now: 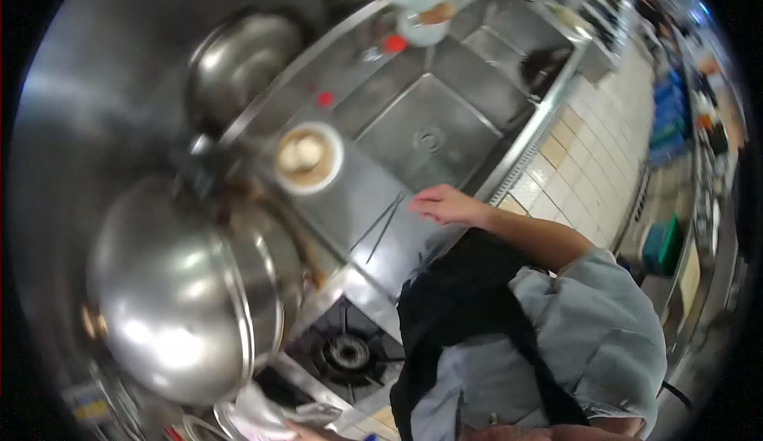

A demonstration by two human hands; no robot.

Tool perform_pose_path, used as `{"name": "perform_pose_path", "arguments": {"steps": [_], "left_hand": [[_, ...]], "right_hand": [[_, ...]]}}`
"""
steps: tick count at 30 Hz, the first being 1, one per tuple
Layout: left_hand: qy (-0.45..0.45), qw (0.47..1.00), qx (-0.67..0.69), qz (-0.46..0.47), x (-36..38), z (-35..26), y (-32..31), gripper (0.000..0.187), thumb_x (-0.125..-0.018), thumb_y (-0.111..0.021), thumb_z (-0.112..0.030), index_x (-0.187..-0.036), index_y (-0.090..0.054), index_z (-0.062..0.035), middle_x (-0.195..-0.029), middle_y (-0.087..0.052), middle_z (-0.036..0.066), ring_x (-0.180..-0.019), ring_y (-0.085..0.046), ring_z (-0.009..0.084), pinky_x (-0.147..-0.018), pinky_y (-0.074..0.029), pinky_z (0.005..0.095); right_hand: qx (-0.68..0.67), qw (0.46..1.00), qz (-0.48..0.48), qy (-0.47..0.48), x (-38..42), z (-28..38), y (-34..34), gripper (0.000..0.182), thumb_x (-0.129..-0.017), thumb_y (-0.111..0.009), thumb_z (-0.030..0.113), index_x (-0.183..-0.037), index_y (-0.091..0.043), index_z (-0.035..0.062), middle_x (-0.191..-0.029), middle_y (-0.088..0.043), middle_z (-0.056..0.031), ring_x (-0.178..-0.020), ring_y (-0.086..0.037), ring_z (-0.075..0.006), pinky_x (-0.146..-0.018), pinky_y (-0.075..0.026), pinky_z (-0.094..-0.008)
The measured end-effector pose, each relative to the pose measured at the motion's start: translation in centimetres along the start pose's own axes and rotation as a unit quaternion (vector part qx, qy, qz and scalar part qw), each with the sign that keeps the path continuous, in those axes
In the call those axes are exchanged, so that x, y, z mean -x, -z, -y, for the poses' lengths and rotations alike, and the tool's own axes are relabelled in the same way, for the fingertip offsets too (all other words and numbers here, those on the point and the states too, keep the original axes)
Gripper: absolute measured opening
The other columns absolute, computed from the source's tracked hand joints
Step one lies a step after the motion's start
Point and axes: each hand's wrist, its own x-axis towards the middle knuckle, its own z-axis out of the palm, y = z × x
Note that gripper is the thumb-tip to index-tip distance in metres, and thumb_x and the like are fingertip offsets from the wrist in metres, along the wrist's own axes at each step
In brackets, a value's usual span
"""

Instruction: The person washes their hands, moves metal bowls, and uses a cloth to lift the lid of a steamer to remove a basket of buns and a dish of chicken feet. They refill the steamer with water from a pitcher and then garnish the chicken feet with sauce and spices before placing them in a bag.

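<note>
My right hand is over the steel counter, fingers drawn together; whether anything is between them is hidden. Just off its fingertips lie two long, thin dark sticks, like chopsticks, nearly meeting at the hand end. Farther along the counter stands a round white container with pale rounded lumps in brownish contents. At the bottom edge, my left hand is partly cut off and appears closed on a whitish cloth.
A deep steel sink adjoins the counter. A gas burner sits below it, beside a large domed steel vessel. A big steel bowl leans at the wall. Behind the sink is a pale container. Shelving with blue items stands right.
</note>
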Motion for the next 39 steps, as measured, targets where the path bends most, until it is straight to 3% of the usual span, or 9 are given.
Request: {"name": "perform_pose_path", "arguments": {"steps": [6, 8, 12, 20, 25, 27, 32, 34, 39], "left_hand": [[-0.185, 0.969, -0.086, 0.142, 0.8, 1.9, -4.9, 0.059, -0.094, -0.061, -0.041, -0.117, -0.063, 0.0132, -0.112, -0.066, 0.033, -0.108, -0.064, 0.0403, -0.095, -0.049, 0.0435], [-0.227, 0.938, -0.148, 0.216, 2.2, 2.3, -6.3, 0.058, -0.094, -0.061, -0.04, -0.117, -0.063, 0.0129, -0.111, -0.067, 0.032, -0.107, -0.064, 0.0403, -0.095, -0.049, 0.0434], [-0.285, 0.846, -0.275, 0.358, 4.5, 4.2, -8.3, 0.057, -0.095, -0.061, -0.04, -0.116, -0.064, 0.0123, -0.111, -0.067, 0.032, -0.107, -0.064, 0.0405, -0.094, -0.049, 0.0431], [-0.424, 0.667, -0.412, 0.453, 13.2, 0.9, -12.5, 0.054, -0.095, -0.061, -0.039, -0.115, -0.065, 0.011, -0.109, -0.068, 0.031, -0.106, -0.065, 0.0408, -0.094, -0.049, 0.0425], [-0.537, 0.623, -0.371, 0.432, 26.8, -6.7, -16.2, 0.052, -0.095, -0.06, -0.038, -0.115, -0.066, 0.0103, -0.109, -0.068, 0.03, -0.106, -0.065, 0.041, -0.093, -0.049, 0.0422], [-0.565, 0.598, -0.327, 0.466, 35.7, -9.6, -16.0, 0.046, -0.096, -0.061, -0.03, -0.121, -0.063, 0.0089, -0.116, -0.069, 0.022, -0.106, -0.065, 0.0282, -0.094, -0.048, 0.0383], [-0.554, 0.624, -0.342, 0.432, 50.1, -11.0, -18.0, 0.046, -0.096, -0.059, -0.031, -0.126, -0.063, 0.004, -0.113, -0.069, 0.025, -0.103, -0.068, 0.033, -0.092, -0.05, 0.0367], [-0.599, 0.541, -0.438, 0.397, 55.9, -12.0, -19.3, 0.044, -0.097, -0.06, -0.029, -0.128, -0.063, 0.0023, -0.118, -0.069, 0.022, -0.105, -0.068, 0.0283, -0.093, -0.05, 0.0354], [-0.543, 0.502, -0.274, 0.615, 70.4, -7.9, -31.3, 0.045, -0.095, -0.065, -0.024, -0.132, -0.059, 0.0017, -0.125, -0.066, 0.022, -0.112, -0.066, 0.0268, -0.096, -0.05, 0.0358]], "right_hand": [[0.073, 0.993, -0.07, 0.063, 1.3, -0.6, 1.6, 0.028, -0.099, -0.06, 0.031, -0.108, -0.071, 0.0076, -0.083, -0.064, -0.0001, -0.061, -0.051, -0.0064, -0.052, -0.042, -0.0243], [0.123, 0.984, -0.03, 0.125, 1.7, -2.3, 3.6, 0.029, -0.096, -0.06, 0.031, -0.104, -0.071, 0.0059, -0.085, -0.07, -0.005, -0.072, -0.062, -0.0161, -0.065, -0.05, -0.0328], [0.182, 0.963, -0.105, 0.167, 4.6, -5.8, 7.7, 0.029, -0.097, -0.056, 0.028, -0.107, -0.069, 0.0033, -0.095, -0.071, -0.013, -0.086, -0.069, -0.025, -0.079, -0.053, -0.0373], [0.059, 0.953, -0.203, 0.218, 12.5, -13.6, 20.9, 0.032, -0.099, -0.055, 0.03, -0.109, -0.067, 0.0019, -0.09, -0.071, -0.0126, -0.084, -0.068, -0.0238, -0.078, -0.053, -0.0365], [0.02, 0.944, -0.259, 0.203, 20.6, -21.9, 30.6, 0.034, -0.1, -0.055, 0.032, -0.109, -0.067, 0.0018, -0.088, -0.071, -0.0108, -0.082, -0.067, -0.0201, -0.077, -0.053, -0.0359], [-0.052, 0.942, -0.283, 0.171, 22.6, -27.8, 34.7, 0.036, -0.1, -0.055, 0.035, -0.109, -0.068, 0.0021, -0.089, -0.07, -0.0083, -0.081, -0.066, -0.0179, -0.076, -0.053, -0.0346], [-0.311, 0.843, -0.437, 0.04, 32.4, -32.1, 42.2, 0.029, -0.099, -0.057, 0.032, -0.105, -0.07, 0.0069, -0.078, -0.061, -0.0009, -0.064, -0.054, -0.0103, -0.058, -0.045, -0.0254], [-0.373, 0.799, -0.47, 0.034, 33.9, -33.7, 44.5, 0.027, -0.099, -0.058, 0.03, -0.104, -0.07, 0.0073, -0.074, -0.056, 0.0022, -0.06, -0.047, -0.0059, -0.052, -0.039, -0.0222], [-0.43, 0.75, -0.503, 0.029, 31.3, -35.4, 48.8, 0.028, -0.099, -0.06, 0.031, -0.105, -0.069, 0.0058, -0.071, -0.054, 0.0038, -0.058, -0.044, -0.0047, -0.05, -0.035, -0.0213]]}}
